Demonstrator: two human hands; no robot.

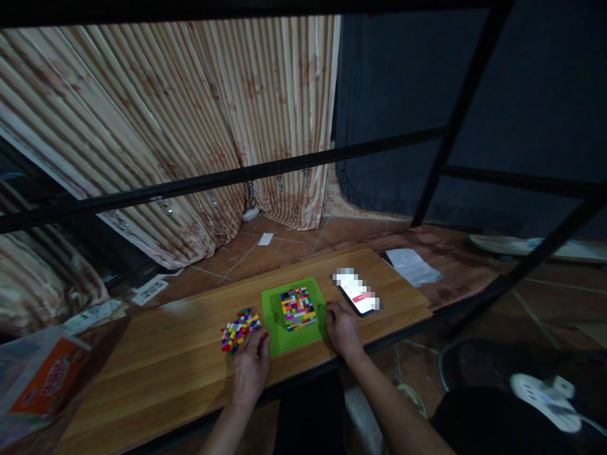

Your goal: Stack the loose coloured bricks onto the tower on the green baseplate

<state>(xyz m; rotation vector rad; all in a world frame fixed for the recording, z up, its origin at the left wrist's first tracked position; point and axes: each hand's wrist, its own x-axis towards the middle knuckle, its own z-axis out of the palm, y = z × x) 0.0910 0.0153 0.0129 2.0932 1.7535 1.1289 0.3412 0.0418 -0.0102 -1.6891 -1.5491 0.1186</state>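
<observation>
Sitting at the low wooden counter (pixel 175 360), the person works with both hands close in, a plastic bag (pixel 50 382) lying off beyond the left end. First along comes a heap of loose bricks (pixel 238 330), with the left hand (pixel 251 368) at its near edge; picking among them looks to be the step in hand. That forearm reaches up and slightly rightward, the back of the hand uppermost, fingers bent down and bunched toward the thumb; from where I stand I can't tell whether that grip pinches a brick. Next lies the green board (pixel 277 338), carrying a tight patch of coloured bricks (pixel 298 308) around its middle. Adding to it would, I judge, call for one brick held by its sides, squared to the studs and pressed straight down. At the board's right edge, the right hand (pixel 344 328) sits half curled, forearm slanting up and leftward, its grip's contents hidden from me. Just beyond it is a lit phone (pixel 358 292).
</observation>
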